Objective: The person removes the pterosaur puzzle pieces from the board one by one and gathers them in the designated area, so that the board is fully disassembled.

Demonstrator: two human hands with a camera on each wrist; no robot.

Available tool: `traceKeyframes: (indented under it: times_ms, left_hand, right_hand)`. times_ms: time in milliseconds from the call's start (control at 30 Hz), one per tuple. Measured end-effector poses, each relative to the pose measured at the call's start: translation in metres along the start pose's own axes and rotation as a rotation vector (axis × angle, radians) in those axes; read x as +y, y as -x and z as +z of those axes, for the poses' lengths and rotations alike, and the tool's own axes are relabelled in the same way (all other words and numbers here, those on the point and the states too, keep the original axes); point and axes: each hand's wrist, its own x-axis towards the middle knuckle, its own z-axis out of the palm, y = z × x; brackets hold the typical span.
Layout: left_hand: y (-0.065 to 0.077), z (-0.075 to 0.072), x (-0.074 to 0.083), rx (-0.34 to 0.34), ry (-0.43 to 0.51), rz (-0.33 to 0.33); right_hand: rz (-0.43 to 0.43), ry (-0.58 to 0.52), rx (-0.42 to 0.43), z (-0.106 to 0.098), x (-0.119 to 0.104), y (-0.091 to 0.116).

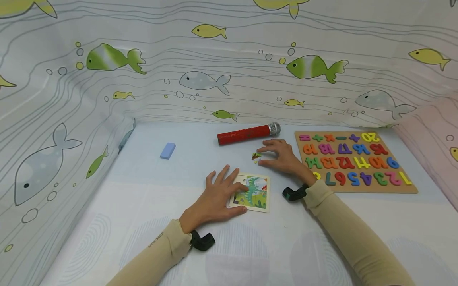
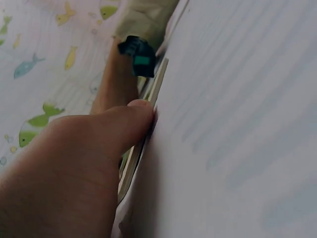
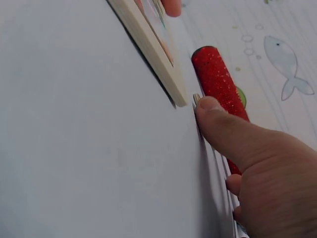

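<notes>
A small framed jigsaw puzzle (image 1: pixel 259 203) with a green dinosaur picture lies on the table in front of the person. The left hand (image 1: pixel 218 198) is spread over its left side, index fingertip on the picture. In the left wrist view, the left thumb (image 2: pixel 133 121) rests against the pale wooden frame (image 2: pixel 158 82). Beyond the puzzle's top edge, the right hand (image 1: pixel 280 158) pinches a small colourful puzzle piece (image 1: pixel 255 157) between thumb and index finger. The right wrist view shows that thumb (image 3: pixel 210 106) over the piece's edge, close to a corner of the frame.
Behind the right hand lies a red microphone (image 1: pixel 245 134) with a silver head. A board of coloured numbers (image 1: pixel 358 163) sits at the right, partly behind the right wrist. Farther left is a blue block (image 1: pixel 167 151). A fish-print sheet (image 1: pixel 161 99) rises behind the table.
</notes>
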Motion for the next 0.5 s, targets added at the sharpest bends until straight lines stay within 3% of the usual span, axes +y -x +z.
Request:
traceKeyframes:
  times_ms: [333, 500]
  left_hand:
    - [0.002, -0.007, -0.014, -0.003, 0.011, 0.09]
    - [0.002, -0.007, -0.015, 0.007, 0.035, 0.101]
  right_hand:
    - [0.009, 0.01, 0.042, 0.003, 0.001, -0.002]
    - [0.026, 0.005, 0.044, 0.003, 0.001, -0.004]
